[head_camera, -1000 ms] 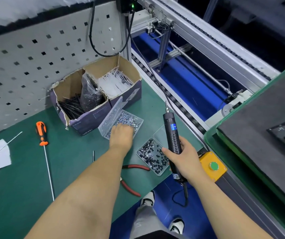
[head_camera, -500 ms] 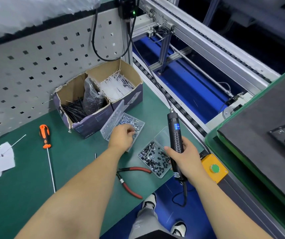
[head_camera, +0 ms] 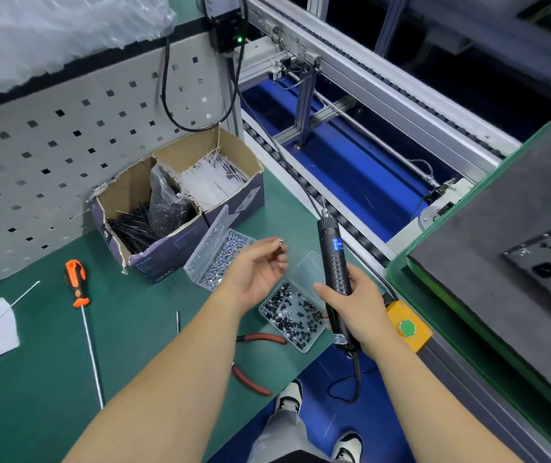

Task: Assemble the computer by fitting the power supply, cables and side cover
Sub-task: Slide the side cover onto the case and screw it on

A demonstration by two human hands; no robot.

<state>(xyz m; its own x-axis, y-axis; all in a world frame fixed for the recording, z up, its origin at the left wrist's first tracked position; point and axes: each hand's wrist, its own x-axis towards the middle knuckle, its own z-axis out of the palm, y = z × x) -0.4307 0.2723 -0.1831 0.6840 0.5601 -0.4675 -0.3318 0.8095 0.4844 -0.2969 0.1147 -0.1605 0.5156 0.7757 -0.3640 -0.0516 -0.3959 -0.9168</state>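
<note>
My left hand [head_camera: 256, 274] is raised palm up over the green bench and pinches a small silver screw [head_camera: 280, 241] at its fingertips. It hovers between a clear box of silver screws [head_camera: 215, 262] and a clear box of black screws [head_camera: 292, 312]. My right hand [head_camera: 354, 305] grips a black electric screwdriver [head_camera: 334, 262], bit end pointing away from me, its cable hanging below. The computer case [head_camera: 547, 259] lies on a dark mat at the right edge, its power supply socket [head_camera: 546, 270] facing me.
A torn cardboard box [head_camera: 180, 195] of cable ties and screws stands by the pegboard. An orange-handled screwdriver [head_camera: 77, 282] and red-handled pliers [head_camera: 254, 359] lie on the bench. A yellow box with a green button [head_camera: 407, 325] sits at the bench edge, beside the conveyor rails [head_camera: 334, 202].
My left hand has lifted out of the silver screw box and turned palm up with a screw pinched. The right hand with the electric screwdriver has barely moved.
</note>
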